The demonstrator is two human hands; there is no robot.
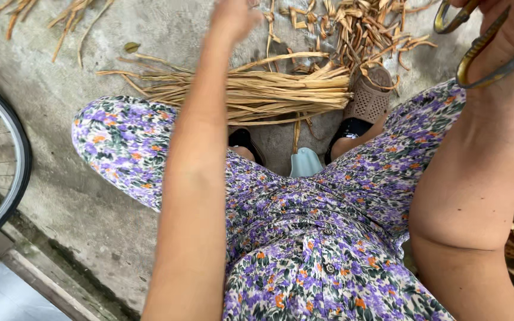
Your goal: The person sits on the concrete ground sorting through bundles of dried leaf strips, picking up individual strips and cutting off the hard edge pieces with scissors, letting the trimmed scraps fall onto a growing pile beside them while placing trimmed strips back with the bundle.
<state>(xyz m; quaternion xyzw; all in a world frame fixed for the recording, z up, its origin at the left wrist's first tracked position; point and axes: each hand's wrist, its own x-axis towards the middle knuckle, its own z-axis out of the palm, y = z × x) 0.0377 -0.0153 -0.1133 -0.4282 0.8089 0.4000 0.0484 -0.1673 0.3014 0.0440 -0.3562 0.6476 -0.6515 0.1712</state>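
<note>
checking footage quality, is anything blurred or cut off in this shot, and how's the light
Head view: soft, even daylight, no glare; left hand slightly motion-blurred and cropped at the top edge; right hand with the scissors cropped too; straw bundle sharp.

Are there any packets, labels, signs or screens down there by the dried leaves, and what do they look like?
None in view: no packet, label, sign or screen.
What is there instead:
Dried leaves: a tan bundle lying across the concrete floor.
Scissors: dark handles with yellowish edges, in the right hand, top right.
Left hand: reaching toward the loose scraps, top centre.
Wheel: black tyre, left edge.
</note>
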